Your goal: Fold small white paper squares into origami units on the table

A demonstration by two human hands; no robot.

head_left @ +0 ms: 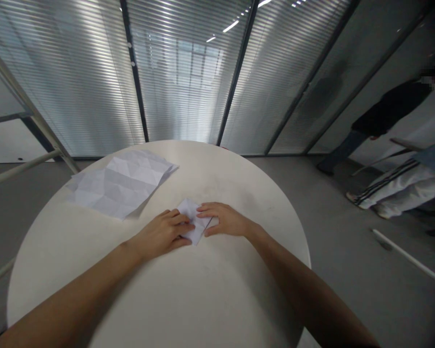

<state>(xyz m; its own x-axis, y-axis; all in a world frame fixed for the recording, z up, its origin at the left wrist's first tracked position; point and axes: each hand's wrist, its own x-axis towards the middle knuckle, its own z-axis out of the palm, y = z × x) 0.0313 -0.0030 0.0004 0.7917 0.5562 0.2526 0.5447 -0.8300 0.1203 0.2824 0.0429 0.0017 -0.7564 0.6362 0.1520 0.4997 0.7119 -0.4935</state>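
A small white folded paper [191,209] lies on the round white table [203,299], its outline roughly diamond-shaped. My left hand [166,229] holds its left side, with bent fingers on the top face and the thumb along the near edge. From the right, my right hand [226,220] grips the right side, fingers over the upper part and thumb near the lower right edge. A flap or crease shows between the right thumb and fingers. Parts of the paper are hidden beneath both hands.
Several creased white sheets [126,181] lie at the table's far left. Behind the table stands a glass wall with blinds [181,87]. A white metal frame [39,121] is at left. To the right are a person in dark clothes [391,113] and another person's white trousers [409,186].
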